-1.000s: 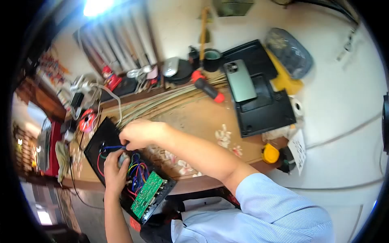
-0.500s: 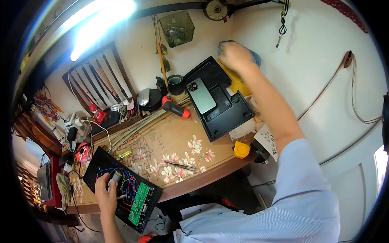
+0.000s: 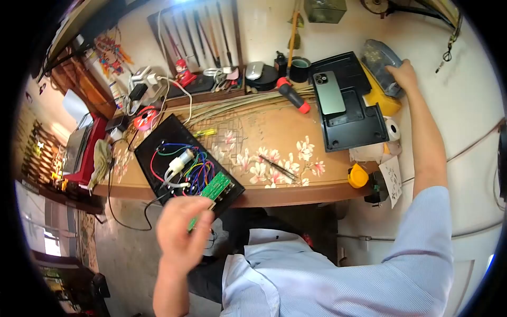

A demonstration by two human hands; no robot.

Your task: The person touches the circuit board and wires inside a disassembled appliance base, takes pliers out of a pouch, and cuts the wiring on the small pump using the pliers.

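My right hand point(image 3: 404, 75) is closed on the edge of a blue-grey container point(image 3: 379, 61) with small parts in it, at the back right. My left hand point(image 3: 182, 224) is in front of the desk, over the near end of a green circuit board point(image 3: 216, 186); its fingers are blurred, and whether it touches the board I cannot make out. That board lies in an open black case point(image 3: 153, 138) with coloured wires point(image 3: 199, 168) and a white cylindrical part point(image 3: 181, 161).
A phone point(image 3: 329, 93) rests on a black plastic shell point(image 3: 359, 124). Tweezers point(image 3: 278, 167), a red-black screwdriver point(image 3: 293, 95), a yellow tool point(image 3: 205, 132) and long thin strips lie on the desk point(image 3: 264, 124). A tape measure point(image 3: 358, 176) sits at the right edge.
The view has swung left. My left hand has come off the wires and white part towards the near edge. The container at my right hand is now tilted and more visible.
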